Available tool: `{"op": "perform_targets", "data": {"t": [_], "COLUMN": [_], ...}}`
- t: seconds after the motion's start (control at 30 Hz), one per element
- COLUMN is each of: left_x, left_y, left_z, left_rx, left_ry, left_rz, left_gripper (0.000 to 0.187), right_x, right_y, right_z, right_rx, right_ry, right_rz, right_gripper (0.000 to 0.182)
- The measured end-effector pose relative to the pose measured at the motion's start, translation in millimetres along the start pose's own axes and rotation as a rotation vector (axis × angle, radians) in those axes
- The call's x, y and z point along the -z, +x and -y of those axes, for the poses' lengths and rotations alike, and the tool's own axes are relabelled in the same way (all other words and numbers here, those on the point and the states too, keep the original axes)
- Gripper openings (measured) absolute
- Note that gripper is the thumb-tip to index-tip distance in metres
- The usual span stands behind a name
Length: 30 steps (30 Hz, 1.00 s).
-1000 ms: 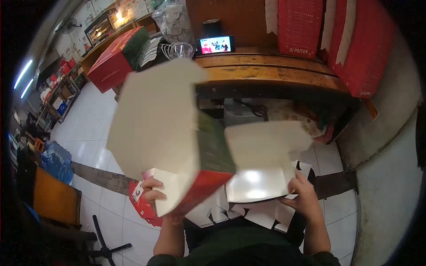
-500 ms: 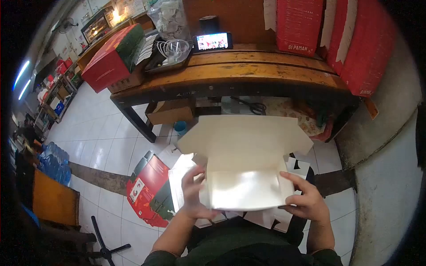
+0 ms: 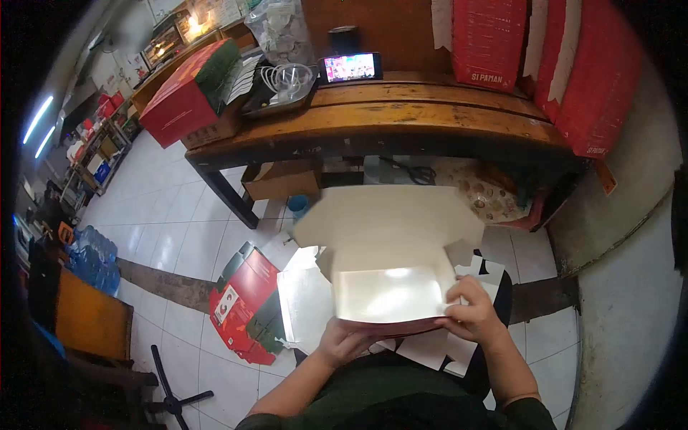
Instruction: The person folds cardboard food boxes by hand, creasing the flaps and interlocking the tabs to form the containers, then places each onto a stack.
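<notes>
A cardboard box (image 3: 390, 295), pale inside and red on its outer front, sits over my lap with its lid raised and side flaps spread. My left hand (image 3: 347, 342) holds the lower front edge at the left, its fingers partly hidden beneath the box. At the front right corner, my right hand (image 3: 474, 312) pinches the wall between thumb and fingers. Flat white cardboard pieces (image 3: 437, 351) lie on my lap under the box. A red and green printed cardboard sheet (image 3: 247, 304) is on the left, beside a white sheet (image 3: 304, 294).
Ahead stands a wooden bench (image 3: 401, 115) with a lit phone (image 3: 350, 67), a tray of cable (image 3: 287, 86) and a red box (image 3: 186, 93). Tall red cartons (image 3: 491, 43) stand at its right. A black stand foot (image 3: 172, 401) rests on the tiled floor at lower left.
My left hand has moved from the box's left side down to its front edge. The box has tipped so its red front shows, and my right hand still grips the right corner.
</notes>
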State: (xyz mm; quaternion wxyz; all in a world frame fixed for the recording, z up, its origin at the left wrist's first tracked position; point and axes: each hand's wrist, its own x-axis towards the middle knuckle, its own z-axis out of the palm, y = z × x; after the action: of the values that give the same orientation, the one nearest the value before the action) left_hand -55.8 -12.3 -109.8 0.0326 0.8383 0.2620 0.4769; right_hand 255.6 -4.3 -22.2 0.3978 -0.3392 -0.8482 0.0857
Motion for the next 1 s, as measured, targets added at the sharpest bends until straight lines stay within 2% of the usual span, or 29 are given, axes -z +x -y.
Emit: {"op": "perform_targets", "data": {"t": [0.07, 0.1, 0.2, 0.3, 0.4, 0.43, 0.53, 0.57, 0.67, 0.7, 0.8, 0.9, 1.0], "left_x": [-6.1, -4.5, 2.0, 9.5, 21.8, 26.8, 40.0, 28.2, 16.3, 13.3, -2.6, -16.9, -21.2], "left_y": [-8.6, -7.0, -2.2, -5.9, -3.5, 1.9, 21.2, 8.9, 47.9, 46.0, 29.2, 33.1, 35.5], "left_z": [4.1, -2.3, -6.1, 5.0, 6.1, 6.4, 8.5, 17.0, 3.3, 9.4, 27.6, 25.0, 16.3], "left_rx": [0.039, 0.094, 0.238, 0.203, 0.150, 0.130, 0.197, 0.361, 0.695, 0.680, 0.771, 1.001, 0.962], "left_ry": [-0.163, -0.088, -0.072, -0.160, -0.162, -0.148, -0.169, -0.361, -0.534, -0.449, -0.333, -0.495, -0.562], "left_rz": [-0.091, -0.209, -0.152, -0.057, 0.096, 0.153, 0.176, 0.106, -0.067, -0.012, 0.035, -0.142, -0.292], "left_gripper": [0.044, 0.047, 0.043, 0.032, 0.022, 0.018, 0.010, 0.024, 0.040, 0.052, 0.040, 0.025, 0.016], "right_x": [4.8, 9.3, 6.2, -14.7, -43.5, -47.0, -49.7, -49.6, -47.9, -48.9, -50.1, -51.9, -54.0], "right_y": [-12.3, -10.0, -16.2, -35.9, -9.2, -18.7, -21.0, -21.0, -22.1, -21.4, -23.2, -25.7, -27.7], "right_z": [-7.8, -5.6, -6.9, -28.5, -20.4, -30.5, -32.9, -32.5, -29.5, -27.2, -26.7, -25.3, -27.3], "right_rx": [-0.036, -0.041, -0.027, -0.085, -0.294, -0.309, -0.269, -0.273, -0.284, -0.286, -0.288, -0.297, -0.305], "right_ry": [-0.047, -0.101, -0.126, 0.074, 0.409, 0.521, 0.533, 0.538, 0.551, 0.560, 0.576, 0.557, 0.549], "right_rz": [-0.087, -0.078, -0.017, -0.278, -0.585, -0.410, -0.351, -0.358, -0.391, -0.407, -0.428, -0.424, -0.428], "right_gripper": [0.034, 0.038, 0.041, 0.048, 0.069, 0.076, 0.073, 0.071, 0.064, 0.061, 0.055, 0.052, 0.052]}}
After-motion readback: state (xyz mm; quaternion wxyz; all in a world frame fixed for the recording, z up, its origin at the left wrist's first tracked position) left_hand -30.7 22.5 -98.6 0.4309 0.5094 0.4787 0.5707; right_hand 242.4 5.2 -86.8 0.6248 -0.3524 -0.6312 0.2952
